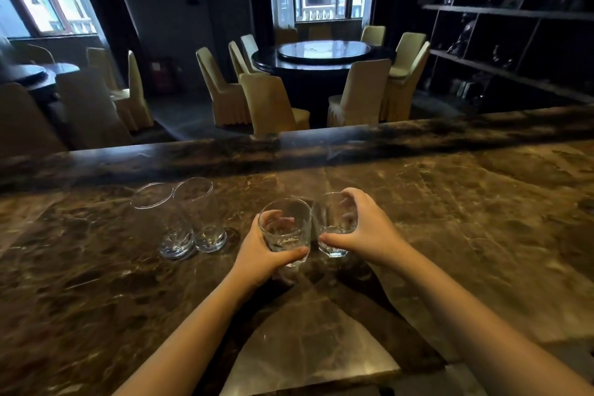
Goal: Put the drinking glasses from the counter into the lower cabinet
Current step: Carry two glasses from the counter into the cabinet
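The brown marble desk [450,202] fills the lower view, with a dining room beyond it, and the lower cabinet is not in sight, presumably somewhere below the near edge. Four clear glasses stand upright on it: two tall glasses [180,219] touching each other at the left, untouched, and two short ones in the middle, just beside one another. The left hand [262,254] wraps the left short glass [286,231], thumb across the near side and fingers curled behind it. The right hand [366,228] closes over the right short glass [334,225] from the right, thumb low at the front, fingers arched round the far rim. The step looks like lifting both together. To do it well, squeeze firmly on the walls, not the rims, lift straight up, and part the two glasses first so they do not clink or chip.
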